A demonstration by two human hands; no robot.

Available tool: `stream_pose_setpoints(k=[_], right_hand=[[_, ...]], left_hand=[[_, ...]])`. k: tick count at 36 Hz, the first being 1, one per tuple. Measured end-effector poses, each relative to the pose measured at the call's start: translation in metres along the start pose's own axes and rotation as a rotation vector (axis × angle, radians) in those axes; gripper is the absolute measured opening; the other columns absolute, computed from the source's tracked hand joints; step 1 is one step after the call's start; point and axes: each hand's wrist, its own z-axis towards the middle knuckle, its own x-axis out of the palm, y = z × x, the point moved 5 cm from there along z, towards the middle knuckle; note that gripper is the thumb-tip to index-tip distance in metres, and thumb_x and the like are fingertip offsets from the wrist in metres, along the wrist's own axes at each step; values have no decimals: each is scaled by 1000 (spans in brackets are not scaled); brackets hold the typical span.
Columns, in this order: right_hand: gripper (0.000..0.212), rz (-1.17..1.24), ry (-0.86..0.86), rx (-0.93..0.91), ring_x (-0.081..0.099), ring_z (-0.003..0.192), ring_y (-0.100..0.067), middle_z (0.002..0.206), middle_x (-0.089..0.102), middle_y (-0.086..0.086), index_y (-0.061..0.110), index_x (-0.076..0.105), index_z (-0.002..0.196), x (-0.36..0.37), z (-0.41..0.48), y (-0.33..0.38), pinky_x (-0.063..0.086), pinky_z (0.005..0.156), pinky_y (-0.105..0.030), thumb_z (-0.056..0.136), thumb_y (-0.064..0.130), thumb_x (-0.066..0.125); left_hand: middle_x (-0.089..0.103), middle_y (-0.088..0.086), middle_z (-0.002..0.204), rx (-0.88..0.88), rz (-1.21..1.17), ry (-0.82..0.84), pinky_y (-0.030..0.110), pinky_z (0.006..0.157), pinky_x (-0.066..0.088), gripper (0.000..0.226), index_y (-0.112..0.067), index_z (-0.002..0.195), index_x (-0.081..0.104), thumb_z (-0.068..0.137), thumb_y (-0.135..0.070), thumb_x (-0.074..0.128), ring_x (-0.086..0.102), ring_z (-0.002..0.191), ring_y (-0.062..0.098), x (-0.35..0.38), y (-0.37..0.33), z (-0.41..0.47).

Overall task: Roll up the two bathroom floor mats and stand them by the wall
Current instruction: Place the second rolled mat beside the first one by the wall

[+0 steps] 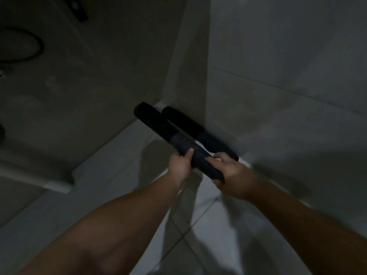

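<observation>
Two dark rolled mats show in the dim head view near a wall corner. The nearer rolled mat (158, 126) is gripped at its near end by both hands: my left hand (179, 165) wraps it from the left, and my right hand (230, 171) holds its end from the right. Its far end points at the corner. The second rolled mat (190, 128) leans against the right wall (278, 56) just behind the first, untouched by either hand.
Light floor tiles (119, 155) run below. A raised white ledge (59, 183) sits at the left. A dark hose loop (29, 46) and a dark fitting (77, 8) hang on the left wall. The picture is dark and blurred.
</observation>
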Motion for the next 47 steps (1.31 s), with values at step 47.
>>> stream_pose_setpoints(k=[47], right_hand=[[53, -574, 251, 54, -4, 143, -25, 158, -1, -3, 26, 7, 148, 65, 63, -79, 8, 113, -47, 98, 30, 26]], left_hand=[[45, 18, 140, 50, 424, -17, 37, 104, 38, 58, -5, 145, 24, 93, -8, 49, 48, 122, 33, 47, 66, 98]])
